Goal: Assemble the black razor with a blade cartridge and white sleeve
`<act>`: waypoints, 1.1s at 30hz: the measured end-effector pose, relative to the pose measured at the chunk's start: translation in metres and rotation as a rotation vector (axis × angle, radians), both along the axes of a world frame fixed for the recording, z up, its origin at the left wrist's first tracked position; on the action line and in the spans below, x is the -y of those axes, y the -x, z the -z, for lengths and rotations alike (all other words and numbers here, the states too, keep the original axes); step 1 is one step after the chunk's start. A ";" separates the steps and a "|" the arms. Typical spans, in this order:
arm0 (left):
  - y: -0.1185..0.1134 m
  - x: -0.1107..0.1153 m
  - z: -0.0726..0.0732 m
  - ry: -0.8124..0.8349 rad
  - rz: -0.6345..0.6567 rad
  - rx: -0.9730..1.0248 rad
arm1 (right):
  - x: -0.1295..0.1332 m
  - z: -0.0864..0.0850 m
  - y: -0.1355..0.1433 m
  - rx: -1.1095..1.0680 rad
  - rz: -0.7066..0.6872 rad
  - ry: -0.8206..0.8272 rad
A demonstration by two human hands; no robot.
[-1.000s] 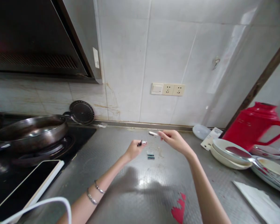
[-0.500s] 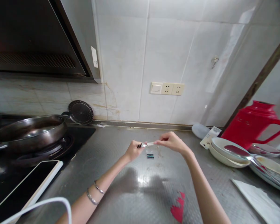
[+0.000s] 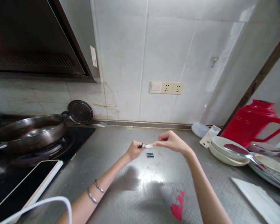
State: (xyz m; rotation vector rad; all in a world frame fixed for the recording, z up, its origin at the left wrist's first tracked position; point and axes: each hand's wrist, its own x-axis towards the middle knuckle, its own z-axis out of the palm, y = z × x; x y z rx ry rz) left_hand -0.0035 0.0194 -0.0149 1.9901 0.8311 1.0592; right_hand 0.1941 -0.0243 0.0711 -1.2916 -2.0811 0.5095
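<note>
Over the steel counter, my left hand (image 3: 133,151) is closed around a small black and silver object (image 3: 141,145) whose kind I cannot make out. My right hand (image 3: 172,142) pinches one end of a short whitish strip (image 3: 149,145) between thumb and finger. The strip's other end meets the silver part at my left fingertips; whether the two are joined cannot be seen. Just below them, two small dark green sticks (image 3: 150,155) lie side by side on the counter. My left palm hides part of the black object.
A pan (image 3: 30,130) stands on the stove at left, near a white-edged phone-like device (image 3: 28,189) and a white cable (image 3: 49,200). Bowls (image 3: 228,155), a red thermos jug (image 3: 249,124) and a white napkin (image 3: 259,197) are at right. A red patch (image 3: 178,208) marks the front counter.
Both hands stay almost in place with the same hold. The strip and my right fingertips have shifted very slightly left and down.
</note>
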 end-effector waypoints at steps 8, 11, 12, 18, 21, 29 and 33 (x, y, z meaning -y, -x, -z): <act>0.001 0.007 -0.012 0.043 -0.057 0.111 | 0.002 -0.009 -0.013 -0.080 0.094 0.003; 0.002 0.005 -0.017 0.065 -0.092 0.152 | 0.011 -0.012 -0.011 -0.284 0.160 -0.010; 0.002 0.005 -0.017 0.074 -0.097 0.158 | 0.017 -0.011 -0.005 -0.393 0.156 0.018; -0.003 0.000 -0.015 0.085 -0.148 0.171 | 0.055 0.013 0.063 -0.984 -0.083 0.469; -0.004 -0.001 -0.014 0.078 -0.148 0.181 | 0.066 0.026 0.086 -1.119 -0.136 0.533; -0.005 0.005 -0.017 0.183 -0.134 0.212 | 0.085 0.045 0.112 -1.329 -0.142 0.676; -0.007 0.007 -0.015 0.216 -0.081 0.176 | 0.084 0.045 0.113 -1.382 -0.104 0.644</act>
